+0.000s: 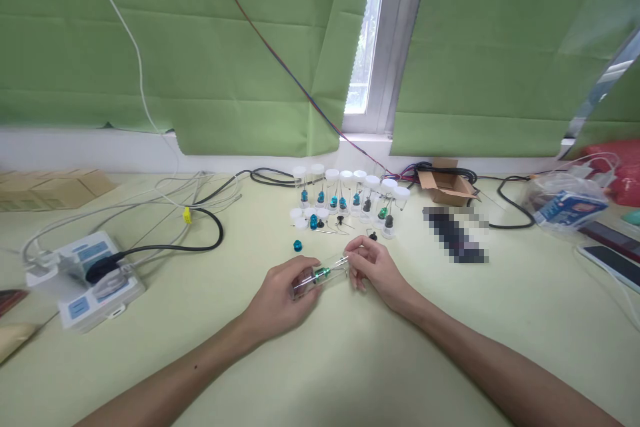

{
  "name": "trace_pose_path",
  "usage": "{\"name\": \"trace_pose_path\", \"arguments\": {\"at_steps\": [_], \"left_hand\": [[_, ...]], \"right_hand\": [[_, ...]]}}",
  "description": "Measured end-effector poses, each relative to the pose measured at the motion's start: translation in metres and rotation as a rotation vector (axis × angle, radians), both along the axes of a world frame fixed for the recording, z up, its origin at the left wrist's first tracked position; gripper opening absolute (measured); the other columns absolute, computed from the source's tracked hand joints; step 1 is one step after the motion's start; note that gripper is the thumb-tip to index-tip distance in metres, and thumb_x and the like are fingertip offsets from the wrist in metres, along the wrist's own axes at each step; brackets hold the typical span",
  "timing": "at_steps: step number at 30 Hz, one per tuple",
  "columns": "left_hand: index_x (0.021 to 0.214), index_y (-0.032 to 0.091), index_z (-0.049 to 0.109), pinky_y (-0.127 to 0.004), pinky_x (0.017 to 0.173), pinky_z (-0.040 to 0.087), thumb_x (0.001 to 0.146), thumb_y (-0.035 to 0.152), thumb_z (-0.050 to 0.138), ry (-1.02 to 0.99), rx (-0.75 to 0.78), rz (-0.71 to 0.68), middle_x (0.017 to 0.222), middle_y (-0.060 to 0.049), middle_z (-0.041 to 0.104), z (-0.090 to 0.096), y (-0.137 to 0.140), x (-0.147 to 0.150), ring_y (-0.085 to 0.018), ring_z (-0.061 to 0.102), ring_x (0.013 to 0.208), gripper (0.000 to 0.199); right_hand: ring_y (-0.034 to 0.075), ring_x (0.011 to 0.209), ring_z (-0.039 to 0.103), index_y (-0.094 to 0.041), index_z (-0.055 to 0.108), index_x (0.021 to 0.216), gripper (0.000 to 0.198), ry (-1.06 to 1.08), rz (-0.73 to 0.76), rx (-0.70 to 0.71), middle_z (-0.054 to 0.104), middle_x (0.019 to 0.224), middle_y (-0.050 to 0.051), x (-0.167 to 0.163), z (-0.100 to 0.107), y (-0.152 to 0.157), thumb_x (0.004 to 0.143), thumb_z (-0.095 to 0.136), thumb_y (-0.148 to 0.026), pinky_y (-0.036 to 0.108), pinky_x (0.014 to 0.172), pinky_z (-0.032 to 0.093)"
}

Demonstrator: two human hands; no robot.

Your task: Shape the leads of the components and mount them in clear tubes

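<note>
My left hand [289,297] is wrapped around a clear plastic tube [301,288], which lies tilted just above the table. Inside the tube sits a small shiny green part [323,273] with thin bent metal wires near the right end. At that end is my right hand [373,270], thumb and forefinger pinched together; what lies between the fingertips is too small to make out. Beyond my hands stand several clear tubes with white caps [346,175], holding blue, green or dark parts with wires. A loose blue part [298,245] lies in front of them.
Loose white caps [296,213] and small black parts [373,235] lie by the tubes. A power strip [100,293] with cables is at left. At right are an open cardboard box [447,185], a pixelated dark object [455,235], a plastic bag [565,200] and a phone [613,263].
</note>
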State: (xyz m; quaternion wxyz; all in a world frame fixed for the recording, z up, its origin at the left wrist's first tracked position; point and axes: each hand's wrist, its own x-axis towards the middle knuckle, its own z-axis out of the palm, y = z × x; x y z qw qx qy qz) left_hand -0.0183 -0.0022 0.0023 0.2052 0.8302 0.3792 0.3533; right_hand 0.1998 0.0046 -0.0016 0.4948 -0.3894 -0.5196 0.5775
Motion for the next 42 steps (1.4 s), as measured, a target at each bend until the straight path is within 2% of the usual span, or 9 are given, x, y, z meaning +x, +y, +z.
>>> {"name": "trace_pose_path", "arguments": {"at_steps": [34,42], "left_hand": [[0.106,0.021,0.06,-0.02,0.054,0.044,0.084,0.017,0.06,0.02,0.005,0.007,0.074,0.002,0.061,-0.0006,0.0004,-0.0003,-0.01,0.053,0.057,0.023],[0.107,0.02,0.06,-0.021,0.054,0.045,0.084,0.019,0.06,0.021,-0.01,0.01,0.074,0.001,0.062,-0.0009,0.0024,0.0005,-0.01,0.053,0.057,0.023]], "right_hand": [[0.009,0.038,0.049,-0.018,0.056,0.082,0.025,-0.037,0.025,-0.007,0.054,0.048,-0.007,0.0002,0.0035,0.0007,0.081,0.068,-0.039,0.02,0.037,0.036],[0.01,0.04,0.052,-0.018,0.054,0.077,0.021,-0.089,0.053,0.014,0.055,0.052,-0.005,-0.0028,-0.0019,0.0026,0.087,0.056,-0.037,0.019,0.037,0.037]]}}
